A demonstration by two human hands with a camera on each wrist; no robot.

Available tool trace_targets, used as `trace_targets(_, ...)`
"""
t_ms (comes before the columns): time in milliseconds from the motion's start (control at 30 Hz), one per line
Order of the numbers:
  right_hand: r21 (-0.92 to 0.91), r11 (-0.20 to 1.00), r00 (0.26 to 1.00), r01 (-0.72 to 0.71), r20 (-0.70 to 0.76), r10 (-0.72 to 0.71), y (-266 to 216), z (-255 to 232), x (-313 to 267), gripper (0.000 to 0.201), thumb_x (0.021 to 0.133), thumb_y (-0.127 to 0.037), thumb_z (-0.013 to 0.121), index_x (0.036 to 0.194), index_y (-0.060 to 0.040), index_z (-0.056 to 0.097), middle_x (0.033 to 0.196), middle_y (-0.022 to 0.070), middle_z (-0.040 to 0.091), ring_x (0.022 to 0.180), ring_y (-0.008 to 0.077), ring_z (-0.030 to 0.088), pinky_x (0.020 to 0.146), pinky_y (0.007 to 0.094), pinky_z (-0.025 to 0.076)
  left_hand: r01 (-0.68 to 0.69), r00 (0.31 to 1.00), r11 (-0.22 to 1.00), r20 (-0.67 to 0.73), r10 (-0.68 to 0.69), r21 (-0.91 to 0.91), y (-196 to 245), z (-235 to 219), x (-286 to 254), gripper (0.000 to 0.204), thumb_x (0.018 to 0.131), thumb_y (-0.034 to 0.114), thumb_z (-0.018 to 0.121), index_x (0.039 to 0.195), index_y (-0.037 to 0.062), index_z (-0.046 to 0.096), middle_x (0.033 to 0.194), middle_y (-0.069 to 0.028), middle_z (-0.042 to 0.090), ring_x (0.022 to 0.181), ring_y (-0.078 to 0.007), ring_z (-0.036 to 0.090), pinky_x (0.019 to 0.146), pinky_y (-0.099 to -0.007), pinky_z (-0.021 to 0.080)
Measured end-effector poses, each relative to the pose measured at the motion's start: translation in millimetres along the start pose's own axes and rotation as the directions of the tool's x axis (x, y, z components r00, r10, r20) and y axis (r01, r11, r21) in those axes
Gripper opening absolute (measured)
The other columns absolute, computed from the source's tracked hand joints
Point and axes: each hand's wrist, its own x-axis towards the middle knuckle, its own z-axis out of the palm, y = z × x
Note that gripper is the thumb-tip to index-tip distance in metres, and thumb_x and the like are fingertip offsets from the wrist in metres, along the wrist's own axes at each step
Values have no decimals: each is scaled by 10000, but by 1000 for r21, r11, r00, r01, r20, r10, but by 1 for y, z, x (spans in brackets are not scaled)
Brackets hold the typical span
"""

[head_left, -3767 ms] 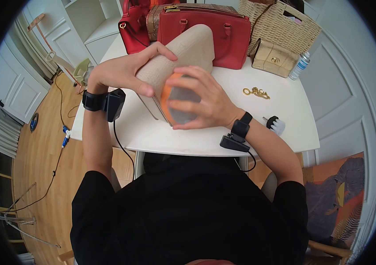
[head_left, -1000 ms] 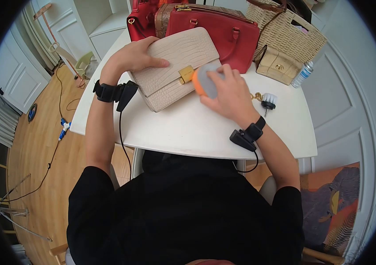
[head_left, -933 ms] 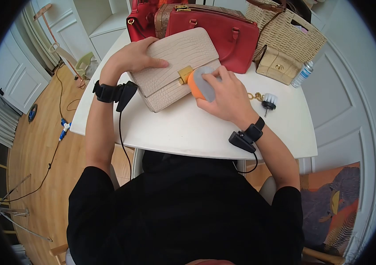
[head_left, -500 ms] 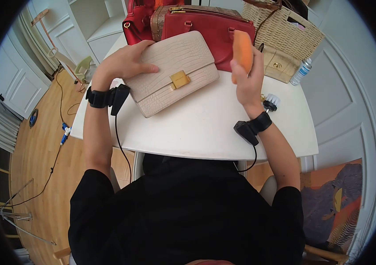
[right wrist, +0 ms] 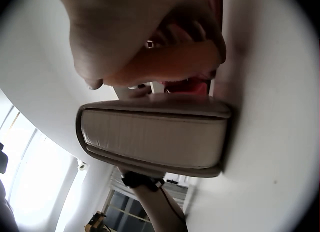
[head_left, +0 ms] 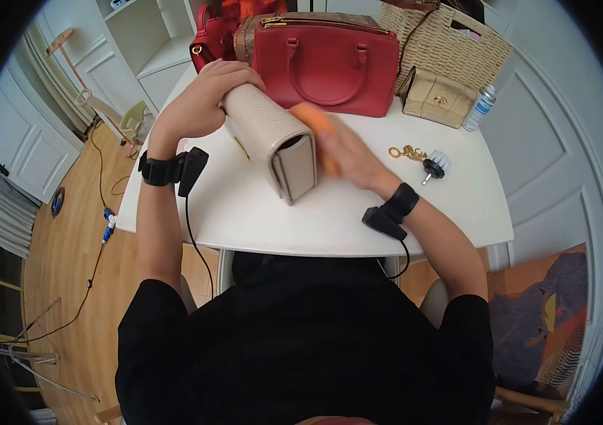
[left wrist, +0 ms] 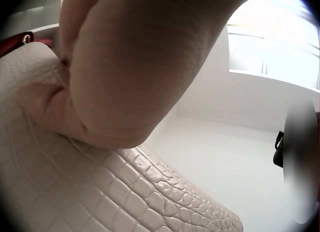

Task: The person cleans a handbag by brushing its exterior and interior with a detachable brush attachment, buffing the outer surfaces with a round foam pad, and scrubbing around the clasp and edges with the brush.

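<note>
A beige crocodile-embossed flap handbag [head_left: 267, 127] stands upright on the white table, its narrow side panel turned towards me. My left hand [head_left: 202, 103] grips it over the top at the far end. The gold clasp [head_left: 242, 150] shows edge-on at its left. On the right, my right hand [head_left: 354, 157] holds an orange, grey-faced sponge pad [head_left: 314, 122] along the bag's back; hand and pad are blurred. From the right wrist, the pad [right wrist: 165, 61] appears close over the bag's back panel, below the curled fingers [right wrist: 187, 29]. The pad's grey face is hidden.
Behind stand a red handbag [head_left: 326, 67], a smaller red bag [head_left: 211, 39], a woven straw bag [head_left: 450, 42] and a gold clutch [head_left: 437, 98]. A spray can [head_left: 480, 108], gold chain charm [head_left: 409, 152] and white-bristled brush head [head_left: 436, 164] lie at the right.
The bag has turned from its clasp side facing me to standing side-on. My right hand took the pad off the clasp area, lifted it away right, then brought it to the bag's back.
</note>
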Motion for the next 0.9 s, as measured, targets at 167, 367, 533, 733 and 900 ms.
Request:
trace_targets(167, -150, 977, 989, 149, 42, -145, -3, 6, -5, 697, 1014, -492, 548, 1508, -7, 463, 1450, 221, 489, 1328, 355, 522, 1109, 401, 423, -103, 990, 980, -114, 84, -168, -14, 15, 4, 745, 560, -247, 448, 1196, 70, 670, 1322, -87, 630, 1402, -329, 455, 1191, -459, 331)
trace_targets(367, -516, 588, 689, 623, 7, -725, -33, -10, -6, 926, 695, -434, 831, 1492, -82, 516, 1482, 220, 449, 1326, 415, 504, 1071, 503, 470, -106, 988, 980, -130, 85, -166, -14, 19, 7, 678, 582, -219, 484, 1166, 66, 676, 1244, -75, 640, 1297, -324, 501, 1161, -428, 345)
trace_targets(533, -430, 660, 744, 616, 43, -667, -42, 3, -9, 918, 600, -286, 866, 1456, -164, 560, 1468, 203, 451, 1307, 413, 513, 1041, 491, 498, -102, 982, 976, -178, 68, -191, -15, 24, 8, 696, 549, -225, 472, 1126, 91, 701, 1154, -72, 674, 1230, -308, 539, 1162, -423, 302)
trace_targets(733, -553, 565, 702, 612, 52, -710, -39, -1, -7, 932, 584, -296, 906, 1445, -182, 567, 1466, 185, 450, 1282, 392, 525, 1016, 485, 514, -94, 978, 980, -202, 58, -173, -13, 26, 9, 704, 555, -217, 465, 1138, 97, 701, 1158, -71, 674, 1243, -307, 537, 1178, -426, 282)
trace_targets(900, -540, 613, 737, 577, 19, -676, -32, -5, -6, 946, 644, -375, 881, 1485, -147, 513, 1449, 206, 449, 1258, 396, 541, 1001, 479, 516, -95, 979, 984, -195, 64, -153, -14, 28, 9, 641, 594, -191, 507, 1150, 71, 689, 1232, -69, 651, 1283, -310, 507, 1156, -423, 344)
